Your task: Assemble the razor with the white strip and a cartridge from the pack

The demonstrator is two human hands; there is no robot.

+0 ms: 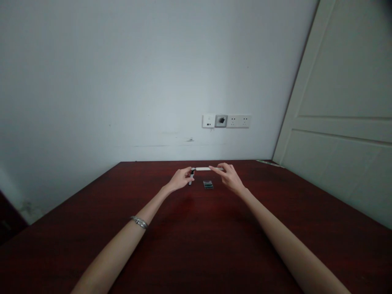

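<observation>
My left hand (182,178) is closed, thumb and fingers pinching a short black-and-white stick-like piece (192,176) that points down toward the table. From the top of that piece a slim white strip (202,168) runs level across to my right hand (229,176). The fingers of my right hand are closed on the strip's right end. Whether the strip and the dark piece are joined is too small to tell. Just below the strip, between my hands, a small clear flat case (208,185) with a dark green band lies on the table.
The dark red wooden table (196,245) meets a pale wall (153,81) at its back edge. A row of wall sockets (234,121) is fixed above it. A thin pale strip (269,163) lies at the back right corner, near a white panelled door (343,122).
</observation>
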